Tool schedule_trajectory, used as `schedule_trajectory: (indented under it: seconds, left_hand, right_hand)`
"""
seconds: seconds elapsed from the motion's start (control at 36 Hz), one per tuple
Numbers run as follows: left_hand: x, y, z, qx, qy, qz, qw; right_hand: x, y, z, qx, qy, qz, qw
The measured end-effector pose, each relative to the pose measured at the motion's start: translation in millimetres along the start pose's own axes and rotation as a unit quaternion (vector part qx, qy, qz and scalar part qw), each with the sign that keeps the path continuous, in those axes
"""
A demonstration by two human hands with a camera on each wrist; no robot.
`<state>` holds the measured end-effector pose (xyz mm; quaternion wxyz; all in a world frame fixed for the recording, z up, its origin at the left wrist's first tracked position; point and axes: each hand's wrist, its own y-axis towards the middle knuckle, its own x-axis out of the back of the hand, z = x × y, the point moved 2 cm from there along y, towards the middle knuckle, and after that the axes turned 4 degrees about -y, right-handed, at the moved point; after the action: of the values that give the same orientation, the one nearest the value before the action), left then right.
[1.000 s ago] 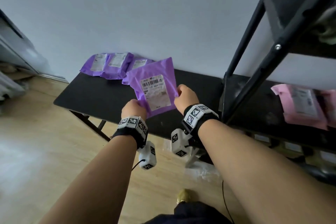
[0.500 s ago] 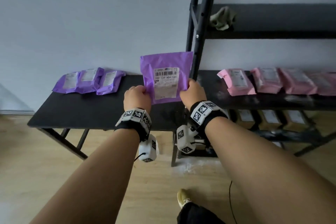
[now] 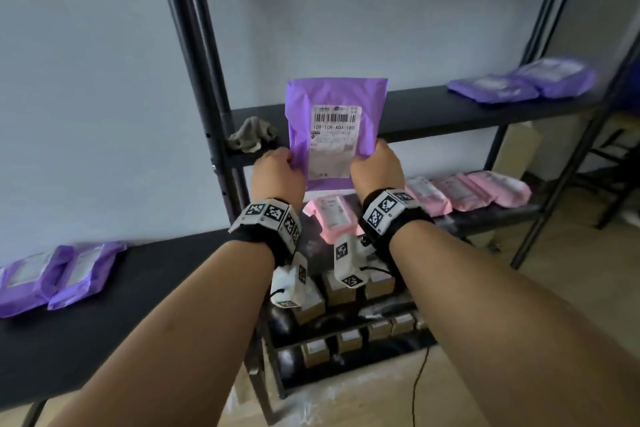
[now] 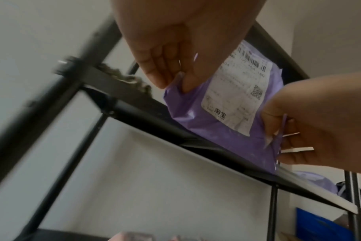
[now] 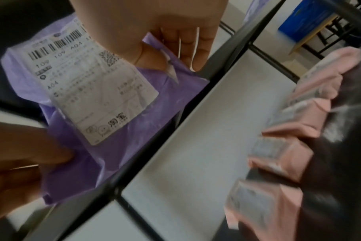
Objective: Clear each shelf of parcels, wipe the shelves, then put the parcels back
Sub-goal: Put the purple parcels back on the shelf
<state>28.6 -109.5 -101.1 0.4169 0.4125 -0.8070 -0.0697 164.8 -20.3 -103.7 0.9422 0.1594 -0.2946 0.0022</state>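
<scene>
Fingers of your left hand (image 3: pixel 277 173) and right hand (image 3: pixel 375 168) pinch the purple parcel's (image 3: pixel 334 130) bottom corners, holding it upright before the shelf (image 3: pixel 450 111).

Both hands up front, L hand (image 3: pixel 277 173) & R hand (image 3: pixel 375 168) pinching, thumbs fwd, forearms extended.

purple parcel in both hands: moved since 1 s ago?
Yes. The purple parcel has gone from over the black side table rightward and up, and is now in front of the rack's upper shelf, beside the grey cloth.
</scene>
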Motion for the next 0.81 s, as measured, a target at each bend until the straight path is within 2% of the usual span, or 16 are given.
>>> schedule_trajectory:
  seconds: [0.25, 0.53, 0.67, 0.81]
  left_hand:
    - [-78, 57, -122, 0.008, -0.110, -0.046, 0.993]
    - [-171, 111, -211, -0.017, -0.052, 0.017, 0.998]
    - [-209, 131, -234, 0.000, -0.026, 0.087, 0.996]
    - [-239, 148, -237, 0.019, 0.024, 0.152, 0.988]
  right_hand:
    - [86, 129, -40, 0.019, 0.045, -0.065, 0.997]
    - [149, 245, -91, 0.058, -0.018, -0.095, 0.994]
    - [154, 290, -116, 0.080, -0.077, -0.060, 0.992]
    - [144, 321, -136, 0.069, -0.093, 0.017, 0.993]
